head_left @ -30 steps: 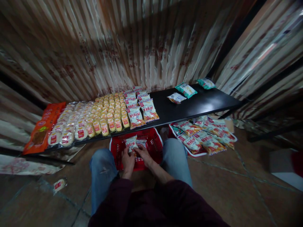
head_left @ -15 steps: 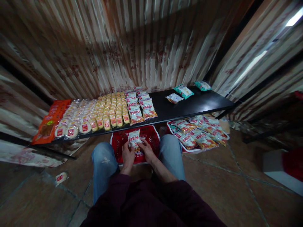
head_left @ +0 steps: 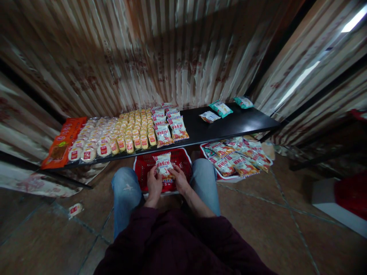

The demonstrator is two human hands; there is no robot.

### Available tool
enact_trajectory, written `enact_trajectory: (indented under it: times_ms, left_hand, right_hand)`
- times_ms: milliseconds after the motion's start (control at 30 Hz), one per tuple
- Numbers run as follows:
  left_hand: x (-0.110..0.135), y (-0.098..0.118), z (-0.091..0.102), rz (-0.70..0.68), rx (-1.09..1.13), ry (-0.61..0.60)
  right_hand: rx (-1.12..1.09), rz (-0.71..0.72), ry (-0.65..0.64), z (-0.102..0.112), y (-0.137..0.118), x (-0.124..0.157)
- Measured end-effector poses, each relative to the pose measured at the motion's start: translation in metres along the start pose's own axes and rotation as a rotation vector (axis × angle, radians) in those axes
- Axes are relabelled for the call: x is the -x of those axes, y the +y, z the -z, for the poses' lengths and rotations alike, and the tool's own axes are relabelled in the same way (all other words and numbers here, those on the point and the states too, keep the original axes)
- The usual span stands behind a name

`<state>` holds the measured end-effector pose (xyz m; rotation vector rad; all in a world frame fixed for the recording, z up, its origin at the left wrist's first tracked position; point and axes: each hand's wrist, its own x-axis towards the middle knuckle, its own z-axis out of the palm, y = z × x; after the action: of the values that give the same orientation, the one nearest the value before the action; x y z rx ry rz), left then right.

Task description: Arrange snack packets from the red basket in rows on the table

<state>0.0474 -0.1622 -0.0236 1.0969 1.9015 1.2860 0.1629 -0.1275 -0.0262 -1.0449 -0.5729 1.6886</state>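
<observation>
Between my two hands I hold a snack bag (head_left: 164, 166), white and orange with red lettering, above a red plastic basket (head_left: 183, 160) between my knees. My left hand (head_left: 154, 182) grips its left edge. On the right edge, my right hand (head_left: 179, 178) is closed with the thumb on the front. Matching snack bags (head_left: 178, 128) stand in two columns on the black shelf (head_left: 197, 135) ahead. Left of them are rows of small yellow wrapped cakes (head_left: 136, 141) and round white wrapped cakes (head_left: 88, 153).
An orange packet (head_left: 60, 145) lies at the shelf's left end. Two green bags (head_left: 221, 109) and a white bag (head_left: 209, 117) lie toward its right. A second basket (head_left: 226, 176), heaped with snack bags, stands by my right knee. One wrapped cake (head_left: 75, 210) is on the floor.
The snack bag is raised slightly and its front shows more fully. Both hands keep hold of it. The whole view has shifted a little.
</observation>
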Motion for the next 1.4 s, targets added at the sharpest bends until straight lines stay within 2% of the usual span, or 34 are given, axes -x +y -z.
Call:
enact_trajectory:
  times_ms: [267,533,933,1400]
  left_hand:
    - [0.009,0.013,0.005,-0.149,-0.086,0.004]
    - [0.01,0.016,0.005,-0.181,-0.093,0.013]
    - [0.011,0.025,0.01,-0.153,-0.069,0.017]
    - [0.016,0.03,0.011,-0.221,-0.119,0.01]
  right_hand:
    - [0.008,0.008,0.019,0.003,0.003,0.0]
    - [0.01,0.013,0.019,0.004,0.001,0.002]
    - [-0.048,-0.019,-0.025,-0.006,-0.011,0.011]
    - [-0.09,-0.037,-0.053,-0.003,-0.016,0.014]
